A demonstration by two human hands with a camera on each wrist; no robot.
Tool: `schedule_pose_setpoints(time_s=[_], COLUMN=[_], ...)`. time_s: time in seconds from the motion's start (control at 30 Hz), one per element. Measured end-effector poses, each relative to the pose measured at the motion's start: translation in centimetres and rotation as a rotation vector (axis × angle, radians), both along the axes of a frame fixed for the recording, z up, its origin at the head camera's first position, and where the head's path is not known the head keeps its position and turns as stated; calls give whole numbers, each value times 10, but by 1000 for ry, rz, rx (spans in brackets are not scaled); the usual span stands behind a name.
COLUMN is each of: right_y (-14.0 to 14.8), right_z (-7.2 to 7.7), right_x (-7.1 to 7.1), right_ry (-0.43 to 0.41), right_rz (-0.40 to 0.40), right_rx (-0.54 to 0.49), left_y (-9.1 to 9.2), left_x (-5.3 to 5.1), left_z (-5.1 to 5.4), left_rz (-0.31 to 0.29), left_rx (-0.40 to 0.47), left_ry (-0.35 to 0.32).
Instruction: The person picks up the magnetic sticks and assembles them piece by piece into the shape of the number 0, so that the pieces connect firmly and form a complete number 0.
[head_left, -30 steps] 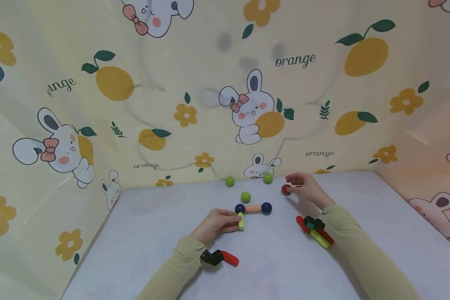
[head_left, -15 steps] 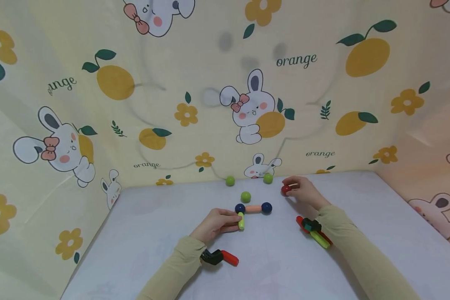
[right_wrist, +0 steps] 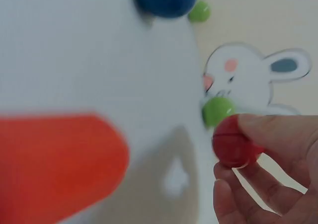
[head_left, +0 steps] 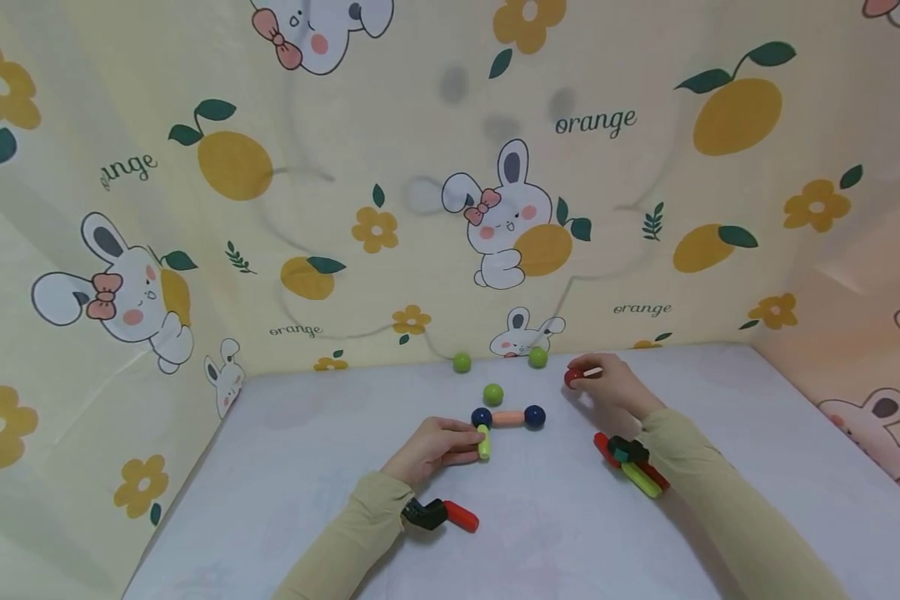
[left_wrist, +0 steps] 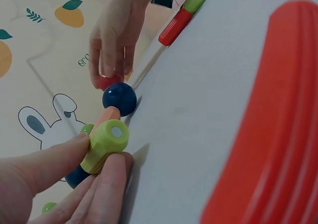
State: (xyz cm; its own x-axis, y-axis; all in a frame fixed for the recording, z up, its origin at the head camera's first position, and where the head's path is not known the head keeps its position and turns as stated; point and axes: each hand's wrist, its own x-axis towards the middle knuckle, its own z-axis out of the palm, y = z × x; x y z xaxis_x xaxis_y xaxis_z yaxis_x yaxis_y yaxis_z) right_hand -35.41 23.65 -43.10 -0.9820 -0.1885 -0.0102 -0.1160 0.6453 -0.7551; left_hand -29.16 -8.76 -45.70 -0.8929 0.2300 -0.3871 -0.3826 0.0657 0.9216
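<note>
In the head view my left hand (head_left: 437,446) pinches a yellow-green stick (head_left: 483,443) between thumb and fingers. The stick's far end meets a dark blue ball (head_left: 482,417), which a peach stick (head_left: 507,418) joins to a second blue ball (head_left: 535,416). The free end of the stick (left_wrist: 117,131) shows a round metal-like spot in the left wrist view. Farther back on the right, my right hand (head_left: 612,384) holds a red ball (head_left: 573,378). The right wrist view shows thumb and fingers on the red ball (right_wrist: 233,142); something red behind it is partly hidden.
Green balls (head_left: 492,394) lie beyond the joined pieces, two of them near the patterned backdrop (head_left: 390,283). A red stick (head_left: 461,516) is beside the left wrist's camera. Red sticks and a yellow-green stick (head_left: 642,480) lie by the right wrist, partly covered by its camera.
My right hand has shifted slightly left, and its fingers have closed in on the red ball. My left hand and the joined pieces have stayed in place.
</note>
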Motion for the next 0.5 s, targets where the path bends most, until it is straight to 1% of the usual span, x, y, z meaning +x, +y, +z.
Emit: schedule_pose_setpoints(time_s=[0.07, 0.17, 0.27, 0.33, 0.4, 0.5], right_y=[-3, -10, -20, -27, -35, -46], right_z=[5, 12, 16, 16, 15, 9], right_x=[5, 14, 26, 35, 43, 55], right_ry=[0, -7, -35, -55, -77, -114], right_rz=[-2, 32, 55, 80, 87, 107], right_rx=[-34, -101, -157, -183, -208, -236], left_y=[-1, -1, -2, -2, -2, -1], left_x=[0, -1, -1, 0, 0, 0], left_z=[0, -1, 0, 0, 1, 1], left_rz=[-5, -12, -21, -24, -25, -23], left_rx=[-3, -1, -2, 5, 6, 7], left_ry=[2, 5, 6, 1, -4, -11])
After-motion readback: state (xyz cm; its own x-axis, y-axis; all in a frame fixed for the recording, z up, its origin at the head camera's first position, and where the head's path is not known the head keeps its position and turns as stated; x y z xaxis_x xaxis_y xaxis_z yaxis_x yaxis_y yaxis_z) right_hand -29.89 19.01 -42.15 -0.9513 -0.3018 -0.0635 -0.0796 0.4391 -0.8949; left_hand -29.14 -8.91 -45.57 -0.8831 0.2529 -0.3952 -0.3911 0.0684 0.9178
